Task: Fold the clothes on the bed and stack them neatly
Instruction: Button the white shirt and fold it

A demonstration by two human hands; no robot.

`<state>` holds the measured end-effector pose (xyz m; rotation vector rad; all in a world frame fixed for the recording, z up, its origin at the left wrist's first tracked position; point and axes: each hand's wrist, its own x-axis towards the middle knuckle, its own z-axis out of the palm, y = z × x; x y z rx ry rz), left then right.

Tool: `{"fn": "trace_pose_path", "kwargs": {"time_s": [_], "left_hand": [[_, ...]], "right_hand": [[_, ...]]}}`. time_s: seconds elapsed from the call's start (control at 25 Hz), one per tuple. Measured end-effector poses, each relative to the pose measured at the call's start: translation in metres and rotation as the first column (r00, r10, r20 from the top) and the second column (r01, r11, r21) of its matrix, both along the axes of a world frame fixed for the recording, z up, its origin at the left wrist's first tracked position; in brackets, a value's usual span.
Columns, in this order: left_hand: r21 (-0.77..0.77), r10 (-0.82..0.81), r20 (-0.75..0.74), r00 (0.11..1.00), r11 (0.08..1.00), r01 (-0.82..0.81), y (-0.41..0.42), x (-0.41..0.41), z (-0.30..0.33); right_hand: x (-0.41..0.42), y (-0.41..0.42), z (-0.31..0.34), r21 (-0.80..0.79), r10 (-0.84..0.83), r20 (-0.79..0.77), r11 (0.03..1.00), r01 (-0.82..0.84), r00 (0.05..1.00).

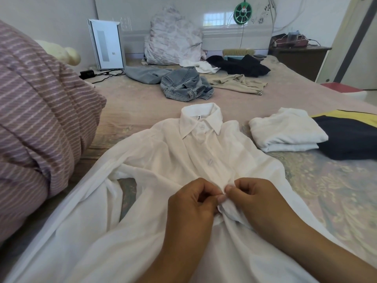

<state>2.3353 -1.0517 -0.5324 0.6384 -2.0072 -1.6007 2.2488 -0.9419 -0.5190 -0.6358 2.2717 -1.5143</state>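
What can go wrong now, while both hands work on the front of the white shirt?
1. The left hand and right hand pinch the thin placket of the white shirt; a hard pull might strain the fabric there.
2. Its left sleeve is bunched, so creases may get folded in.
3. The folded white garment lies close; spreading the shirt may disturb it.

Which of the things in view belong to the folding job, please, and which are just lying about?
Job: white shirt, pinched at its front by left hand and right hand; folded white garment; unfolded jeans, beige top, black clothes.

Lying about: white appliance, brush, striped bedding, green reel.
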Motion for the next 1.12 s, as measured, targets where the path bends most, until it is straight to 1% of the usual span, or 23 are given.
{"fn": "trace_pose_path", "kwargs": {"time_s": [0.12,0.28,0.36,0.44,0.52,0.6,0.76,0.96,1.04,1.08,1.12], "left_hand": [[0.132,0.005,-0.032,0.999,0.991,-0.001,0.002,0.0,-0.001],[0.12,0.018,-0.042,0.999,0.993,-0.013,0.0,0.003,-0.004],[0.118,0.008,-0.052,0.999,0.993,-0.002,-0.001,0.003,-0.004],[0.118,0.011,-0.046,0.999,0.993,-0.005,0.0,0.002,-0.004],[0.141,0.017,-0.041,0.999,0.99,-0.011,0.0,0.0,-0.004],[0.199,0.028,-0.042,0.999,0.98,-0.019,0.0,-0.001,-0.004],[0.378,0.038,-0.012,0.999,0.925,-0.031,-0.002,-0.003,-0.004],[0.489,-0.065,0.045,0.997,0.872,0.035,-0.007,-0.005,-0.003],[0.564,-0.117,0.074,0.99,0.824,0.055,-0.01,-0.006,0.002],[0.629,-0.158,0.086,0.984,0.774,0.069,-0.013,-0.007,0.005],[0.711,-0.209,0.088,0.974,0.698,0.085,-0.017,-0.007,0.009]], "right_hand": [[0.0,0.003,-0.001,-0.04,0.012,0.037,0.999,-0.011,0.999],[0.001,0.004,0.004,-0.125,0.061,0.188,0.991,-0.037,0.98],[0.001,0.004,0.004,-0.171,0.059,0.273,0.985,-0.013,0.96],[0.0,0.004,0.003,-0.164,0.03,0.304,0.986,0.021,0.952],[0.0,0.003,0.003,-0.139,0.012,0.282,0.99,0.028,0.959],[0.0,0.003,0.002,-0.124,0.011,0.245,0.992,0.02,0.969],[-0.003,0.002,0.002,-0.124,0.012,0.182,0.992,0.011,0.983],[-0.004,0.001,0.002,-0.155,0.05,0.122,0.987,-0.031,0.991],[-0.007,0.003,0.004,-0.162,0.092,0.086,0.984,-0.077,0.992],[-0.01,0.004,0.004,-0.152,0.121,0.05,0.982,-0.112,0.991],[-0.011,0.004,0.006,-0.126,0.144,0.001,0.982,-0.143,0.99]]}}
